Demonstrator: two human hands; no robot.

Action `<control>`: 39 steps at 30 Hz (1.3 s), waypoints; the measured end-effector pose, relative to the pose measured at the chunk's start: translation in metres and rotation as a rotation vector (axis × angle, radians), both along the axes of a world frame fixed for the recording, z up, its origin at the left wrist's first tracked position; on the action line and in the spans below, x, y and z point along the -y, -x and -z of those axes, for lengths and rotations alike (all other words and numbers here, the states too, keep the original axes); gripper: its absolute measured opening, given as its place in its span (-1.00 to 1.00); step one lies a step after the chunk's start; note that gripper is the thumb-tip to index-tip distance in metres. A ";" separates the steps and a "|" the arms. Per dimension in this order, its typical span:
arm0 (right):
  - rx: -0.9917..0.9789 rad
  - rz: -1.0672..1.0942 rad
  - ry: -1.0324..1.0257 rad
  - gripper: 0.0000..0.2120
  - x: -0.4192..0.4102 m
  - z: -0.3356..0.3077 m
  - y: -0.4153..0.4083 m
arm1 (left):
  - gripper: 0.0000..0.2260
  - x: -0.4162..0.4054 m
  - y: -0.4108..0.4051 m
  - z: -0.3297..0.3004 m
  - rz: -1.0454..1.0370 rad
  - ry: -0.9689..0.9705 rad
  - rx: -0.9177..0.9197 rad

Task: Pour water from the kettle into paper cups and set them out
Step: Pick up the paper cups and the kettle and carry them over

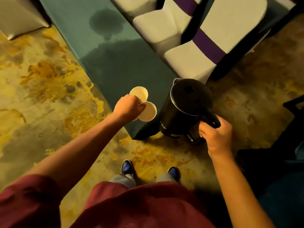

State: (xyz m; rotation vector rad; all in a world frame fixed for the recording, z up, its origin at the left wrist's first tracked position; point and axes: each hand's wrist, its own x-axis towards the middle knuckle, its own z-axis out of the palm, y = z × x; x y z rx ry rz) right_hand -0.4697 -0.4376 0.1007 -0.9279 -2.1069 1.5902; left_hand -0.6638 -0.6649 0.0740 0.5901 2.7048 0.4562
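My left hand (127, 105) pinches two white paper cups together by their rims: one cup (139, 93) farther away and one cup (148, 111) nearer, both with mouths up, held above the near corner of the green-clothed table (105, 51). My right hand (215, 134) grips the handle of a black electric kettle (187, 104), lid shut, held upright just right of the cups over the table corner and floor. Whether the cups hold water I cannot tell.
Dark wet patches (105, 22) mark the tablecloth. White-covered chairs with purple bands (205, 41) stand along the table's right side. Patterned yellow carpet (41, 96) lies left and below. A dark object (292, 112) sits at the right edge. My shoes (126, 167) are near the table corner.
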 end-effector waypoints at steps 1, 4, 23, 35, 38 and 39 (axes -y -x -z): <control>0.001 0.018 0.006 -0.88 0.012 0.002 0.010 | -0.70 0.011 0.012 0.000 0.015 0.011 -0.009; 0.012 0.050 0.008 -0.87 0.035 0.007 0.036 | -0.69 0.031 0.042 0.000 0.057 0.011 -0.027; 0.188 0.395 -0.031 -0.85 0.058 0.020 0.166 | -0.77 -0.030 0.201 0.040 0.485 0.100 0.058; 0.242 0.926 0.035 -0.90 0.143 0.043 0.227 | -0.77 -0.029 0.283 0.076 0.913 0.109 0.124; 0.252 0.980 0.032 -0.82 0.160 0.052 0.233 | -0.77 -0.026 0.293 0.082 0.971 0.109 0.119; 0.256 0.994 0.035 -0.83 0.164 0.054 0.235 | -0.77 -0.026 0.294 0.084 0.984 0.112 0.119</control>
